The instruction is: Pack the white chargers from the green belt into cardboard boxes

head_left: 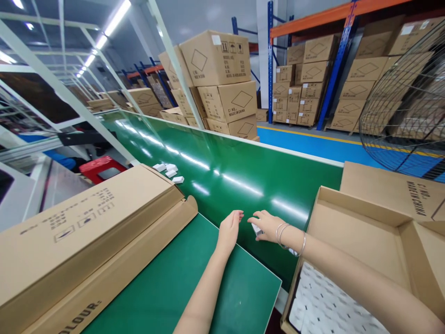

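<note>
Above the green conveyor belt [239, 178], my right hand [268, 226], with bangles on its wrist, has its fingers curled round a small white box [257, 229]. Just left of it is my left hand [230, 228], its fingers bent together; what they hold, if anything, is hidden. Several small white boxes [171, 173] lie on the belt near the left carton. At the lower right an open carton [290, 297] holds rows of white pieces [327, 304], partly covered by my right forearm.
A long cardboard carton [104, 208] lies at the left on the green table [163, 283]. An open carton [361, 222] stands at the right, near a wire fan [410, 93]. Stacked cartons [222, 60] rise behind the belt; a red stool [100, 168] is at the left.
</note>
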`<move>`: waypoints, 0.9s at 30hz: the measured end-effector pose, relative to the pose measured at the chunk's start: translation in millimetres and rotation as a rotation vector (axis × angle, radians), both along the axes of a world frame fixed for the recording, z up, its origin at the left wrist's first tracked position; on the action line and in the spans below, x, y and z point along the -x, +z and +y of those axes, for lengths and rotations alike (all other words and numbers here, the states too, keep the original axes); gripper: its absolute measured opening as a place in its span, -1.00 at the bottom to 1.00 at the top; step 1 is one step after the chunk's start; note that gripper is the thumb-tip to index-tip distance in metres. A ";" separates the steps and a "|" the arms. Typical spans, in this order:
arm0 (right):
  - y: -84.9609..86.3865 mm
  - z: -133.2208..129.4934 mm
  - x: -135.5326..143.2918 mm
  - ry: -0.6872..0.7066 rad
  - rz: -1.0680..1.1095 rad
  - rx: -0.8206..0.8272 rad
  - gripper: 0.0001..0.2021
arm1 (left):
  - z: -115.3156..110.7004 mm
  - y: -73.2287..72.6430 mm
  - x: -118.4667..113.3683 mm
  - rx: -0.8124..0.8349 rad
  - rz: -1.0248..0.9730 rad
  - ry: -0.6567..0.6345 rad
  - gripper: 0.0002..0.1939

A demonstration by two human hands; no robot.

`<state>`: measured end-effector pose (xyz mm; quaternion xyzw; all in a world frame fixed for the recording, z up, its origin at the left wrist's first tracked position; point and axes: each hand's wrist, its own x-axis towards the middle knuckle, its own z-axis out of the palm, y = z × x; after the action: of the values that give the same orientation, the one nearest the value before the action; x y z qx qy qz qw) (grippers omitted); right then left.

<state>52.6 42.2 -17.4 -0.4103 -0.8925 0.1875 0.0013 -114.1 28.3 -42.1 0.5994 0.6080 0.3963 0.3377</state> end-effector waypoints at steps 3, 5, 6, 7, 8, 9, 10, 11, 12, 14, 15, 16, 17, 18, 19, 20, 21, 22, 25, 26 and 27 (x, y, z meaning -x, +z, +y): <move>-3.0 -0.1 4.2 -0.112 0.051 0.076 -0.64 | -3.3 -1.6 0.7 -0.044 -0.008 -0.015 -0.58; -3.0 3.1 4.7 -0.211 0.109 0.142 -0.72 | -2.9 -3.0 0.4 -0.069 -0.018 -0.019 -0.59; -1.3 4.7 3.5 -0.262 0.148 0.184 -0.74 | -2.3 -3.9 0.4 -0.076 -0.031 -0.011 -0.59; 1.9 5.6 0.9 -0.310 0.194 0.237 -0.77 | -1.6 -4.6 0.4 -0.081 -0.046 -0.001 -0.59; 6.6 5.0 -3.1 -0.349 0.247 0.300 -0.79 | -1.0 -5.1 0.5 -0.081 -0.060 0.006 -0.59; 12.7 2.5 -8.5 -0.376 0.307 0.371 -0.82 | -0.4 -5.4 0.6 -0.079 -0.070 0.011 -0.59; 19.9 -2.5 -15.1 -0.391 0.368 0.442 -0.81 | 0.1 -5.4 0.6 -0.075 -0.075 0.013 -0.58; 27.9 -10.0 -22.7 -0.395 0.425 0.504 -0.78 | 0.5 -5.3 0.4 -0.069 -0.077 0.011 -0.58; 36.0 -20.1 -31.0 -0.394 0.492 0.571 -0.73 | 0.8 -5.0 0.1 -0.062 -0.080 0.009 -0.57; 50.7 -46.0 -48.1 -0.409 0.653 0.720 -0.69 | 1.2 -4.5 -0.5 -0.045 -0.099 0.010 -0.55; 56.4 -60.5 -56.1 -0.452 0.859 0.917 -0.71 | 1.4 -4.5 -0.8 -0.036 -0.111 0.015 -0.54; 60.8 -75.3 -63.4 -0.499 1.032 1.062 -0.71 | 1.4 -4.8 -0.9 -0.029 -0.120 0.020 -0.52; 63.7 -89.6 -69.6 -0.537 1.159 1.177 -0.71 | 1.3 -5.2 -1.0 -0.023 -0.125 0.023 -0.51; 65.2 -103.1 -74.8 -0.570 1.263 1.253 -0.72 | 1.0 -5.7 -1.0 -0.021 -0.122 0.022 -0.50; 65.5 -115.2 -78.9 -0.592 1.320 1.284 -0.71 | 0.6 -6.3 -1.0 -0.021 -0.112 0.019 -0.49; 64.8 -126.0 -82.0 -0.602 1.353 1.295 -0.72 | -0.1 -6.9 -0.9 -0.022 -0.096 0.014 -0.49; 63.4 -135.3 -84.2 -0.606 1.378 1.296 -0.72 | -0.9 -7.3 -0.9 -0.021 -0.075 0.007 -0.49; 61.6 -143.2 -85.6 -0.603 1.401 1.297 -0.72 | -2.0 -7.4 -0.9 -0.019 -0.051 0.003 -0.49; 55.4 -159.8 -86.6 -0.575 1.462 1.323 -0.72 | -5.8 -6.9 -1.1 -0.015 0.022 -0.011 -0.51; 53.6 -163.3 -86.2 -0.567 1.482 1.331 -0.72 | -7.0 -6.6 -1.2 -0.017 0.041 -0.015 -0.51; 52.1 -165.9 -85.6 -0.567 1.497 1.337 -0.73 | -7.9 -6.4 -1.3 -0.019 0.058 -0.019 -0.52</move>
<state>138.3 -123.7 34.6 -0.3008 -0.2485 0.8428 0.3707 -112.8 20.4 -48.4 0.6195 0.6080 0.3811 0.3182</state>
